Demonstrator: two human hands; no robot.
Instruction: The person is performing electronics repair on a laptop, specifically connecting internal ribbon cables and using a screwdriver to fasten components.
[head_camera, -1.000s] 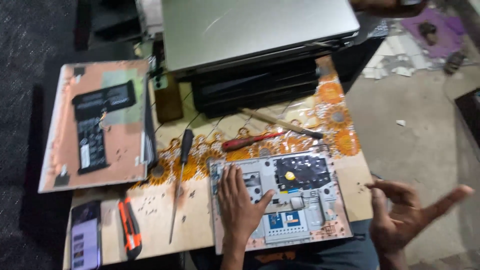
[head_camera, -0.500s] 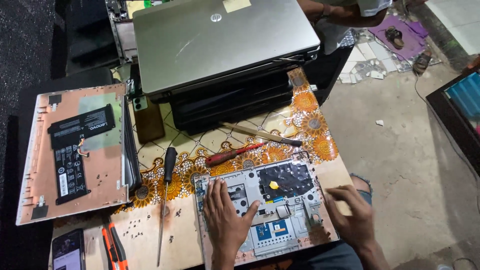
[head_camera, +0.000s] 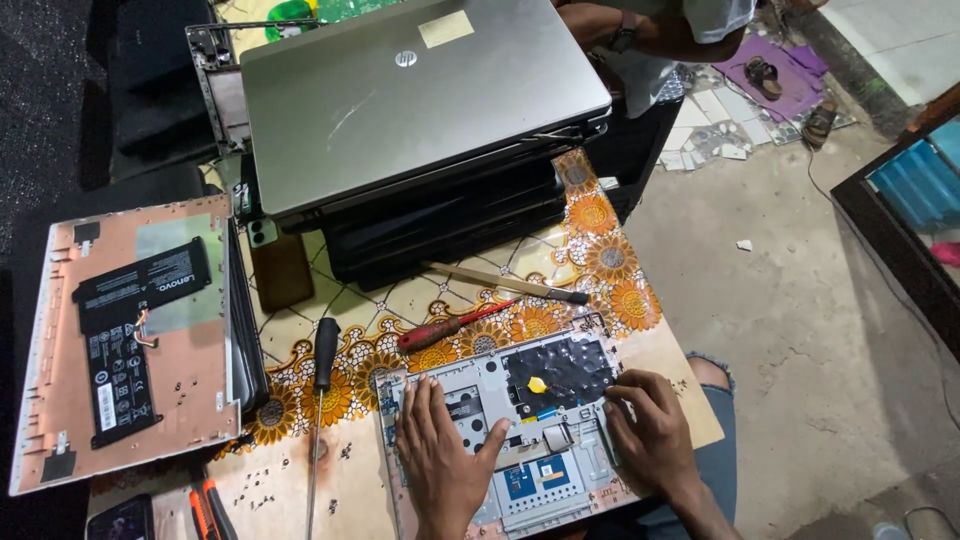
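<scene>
Chassis: opened laptop base (head_camera: 520, 440), inner side up, flat on the desk's near edge, directly before the person.
Left grip: left hand (head_camera: 440, 455) lies palm down on the chassis's left half, fingers spread and flat; it presses on the surface and closes on nothing.
Right grip: right hand (head_camera: 650, 430) rests on the chassis's right edge, fingers curled down onto the rim; whether anything is pinched under the fingertips cannot be told.
Chassis interior: black sheet (head_camera: 560, 370) at upper right with a small yellow tab (head_camera: 537, 384) on it; blue-marked boards (head_camera: 535, 478) near the front, between the two hands.
Desk: flower-patterned cover (head_camera: 600, 250), orange and cream.
Tools: red-handled screwdriver (head_camera: 450, 326) just beyond the chassis, lying aslant; wooden-handled tool (head_camera: 505, 283) beyond it; black-handled screwdriver (head_camera: 322, 390) left of the chassis, shaft pointing towards the person.
Cutter: orange and black (head_camera: 205, 505), at the near left edge, partly cut off.
Loose screws: small dark specks (head_camera: 345, 452) scattered left of the chassis.
Back cover: pink-lined panel (head_camera: 180, 390) with a black battery (head_camera: 130, 330), well left of the chassis.
Laptop stack: closed silver laptop (head_camera: 420, 100) atop darker ones (head_camera: 450, 215), at the desk's far side.
Other person: an arm (head_camera: 640, 30) beyond the stack, apart from the work.
</scene>
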